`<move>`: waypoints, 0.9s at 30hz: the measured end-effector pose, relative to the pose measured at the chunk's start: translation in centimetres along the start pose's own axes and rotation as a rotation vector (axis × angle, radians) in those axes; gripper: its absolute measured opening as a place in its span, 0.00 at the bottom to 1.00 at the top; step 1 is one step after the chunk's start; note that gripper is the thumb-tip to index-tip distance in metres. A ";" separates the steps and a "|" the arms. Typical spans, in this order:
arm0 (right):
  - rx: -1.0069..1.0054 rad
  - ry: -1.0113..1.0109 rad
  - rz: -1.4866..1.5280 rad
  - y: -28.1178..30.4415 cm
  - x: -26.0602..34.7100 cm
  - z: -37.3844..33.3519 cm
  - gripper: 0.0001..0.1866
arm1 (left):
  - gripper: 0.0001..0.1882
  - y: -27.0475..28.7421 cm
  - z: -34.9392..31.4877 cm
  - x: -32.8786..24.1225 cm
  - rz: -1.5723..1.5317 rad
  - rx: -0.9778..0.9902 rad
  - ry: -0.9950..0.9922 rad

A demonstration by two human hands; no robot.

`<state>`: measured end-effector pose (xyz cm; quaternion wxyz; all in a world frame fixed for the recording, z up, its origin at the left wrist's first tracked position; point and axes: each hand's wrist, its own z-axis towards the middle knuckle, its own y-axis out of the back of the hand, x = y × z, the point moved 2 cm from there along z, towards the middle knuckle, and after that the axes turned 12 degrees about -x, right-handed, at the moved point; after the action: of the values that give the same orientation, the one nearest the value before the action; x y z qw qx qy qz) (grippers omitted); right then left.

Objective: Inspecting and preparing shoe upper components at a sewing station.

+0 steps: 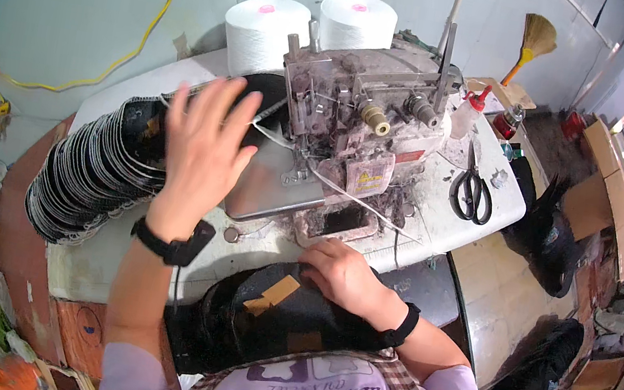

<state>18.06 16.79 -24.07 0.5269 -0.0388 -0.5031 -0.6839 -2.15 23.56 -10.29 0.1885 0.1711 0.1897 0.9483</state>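
Observation:
My left hand (203,149), a little smeared by motion, is raised with spread fingers beside the sewing machine (373,115). It hides part of a long row of black fabric pieces with white-stitched edges (92,168). Past its fingertips, a black piece (269,92) lies against the machine, with a white tape (272,136) crossing near it. On my lap rests a stack of plain black fabric pieces (227,320), some bearing tan patches. My right hand (344,275) is at the far edge of this stack, fingers curled onto a black piece; the fingertips are partly hidden.
Two white thread cones (265,36) stand behind the machine. Black scissors (472,189) and a red-capped bottle (469,112) are on the white table (427,238) at the right. Cardboard (610,193) and dark bundles stand beyond. A yellow cord (144,46) hangs along the left wall.

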 end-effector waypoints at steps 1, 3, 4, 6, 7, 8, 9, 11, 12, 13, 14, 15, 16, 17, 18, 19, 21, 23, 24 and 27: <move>0.024 -0.004 0.032 -0.1 0.1 0.1 0.13 | 0.18 -1.0 -0.9 0.7 -0.052 0.097 -0.010; -0.022 0.002 0.085 0.3 -0.1 0.0 0.11 | 0.12 -3.1 -3.6 4.1 0.006 0.413 0.009; -0.077 0.008 0.141 0.6 -0.2 0.1 0.09 | 0.11 -3.1 -3.9 5.2 0.061 0.490 0.044; -0.123 0.021 0.157 1.6 -1.2 -0.1 0.10 | 0.04 -2.2 -5.7 7.4 0.125 0.574 0.083; -0.165 0.035 0.174 2.2 -1.7 0.1 0.11 | 0.04 -2.3 -8.3 9.0 0.166 0.681 0.086; -0.227 0.059 0.175 3.4 -1.3 0.9 0.09 | 0.04 -2.1 -10.7 10.1 0.210 0.791 0.090; -0.262 -0.045 0.202 4.3 -1.6 1.4 0.07 | 0.04 -1.4 -11.5 10.1 0.212 0.802 0.137; -0.374 -0.264 0.325 5.6 -1.4 2.5 0.05 | 0.09 0.0 -11.3 8.7 0.208 0.901 0.199; -0.451 -0.378 0.421 6.1 -1.2 3.2 0.03 | 0.21 1.6 -10.0 6.9 -0.029 0.733 0.252; -0.483 -0.393 0.512 5.9 -1.5 3.7 0.06 | 0.31 2.5 -9.5 5.7 -0.244 0.502 0.154; -0.482 -0.396 0.511 6.1 -1.2 4.5 0.06 | 0.36 3.1 -9.7 4.0 -0.473 0.420 0.391; -0.376 -0.503 0.619 6.2 -0.6 5.2 0.08 | 0.37 3.6 -10.3 2.5 -0.432 0.321 0.278; -0.259 -0.604 0.728 6.0 -0.1 5.7 0.10 | 0.38 4.0 -9.9 1.7 -0.532 0.275 0.250; -0.186 -0.607 0.824 5.6 -0.1 5.8 0.14 | 0.30 4.1 -8.9 -0.7 -0.852 0.212 0.552; -0.186 -0.607 0.826 5.0 -0.3 5.7 0.14 | 0.22 4.7 -8.2 -2.7 -1.151 0.139 0.857; -0.191 -0.633 0.906 3.9 -0.7 5.4 0.15 | 0.19 4.0 -8.4 -2.4 -1.257 0.096 0.943; -0.245 -0.703 0.947 2.2 -0.4 5.2 0.16 | 0.20 2.0 -7.5 -1.5 -1.512 -0.044 1.189; -0.323 -0.525 0.777 0.7 -0.4 4.3 0.14 | 0.22 0.0 -6.5 0.6 -1.592 -0.101 1.334; -0.329 -0.479 0.726 0.4 -0.2 4.1 0.14 | 0.22 -0.9 -6.5 1.9 -1.543 -0.144 1.471; -0.274 -0.576 0.844 0.2 1.0 4.4 0.14 | 0.27 -1.7 -6.1 4.7 -1.582 -0.163 1.498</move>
<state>15.67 19.35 -21.15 0.5870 -0.4930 -0.4739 -0.4333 -8.18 25.25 -15.13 0.5922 -0.6329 0.2494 0.4320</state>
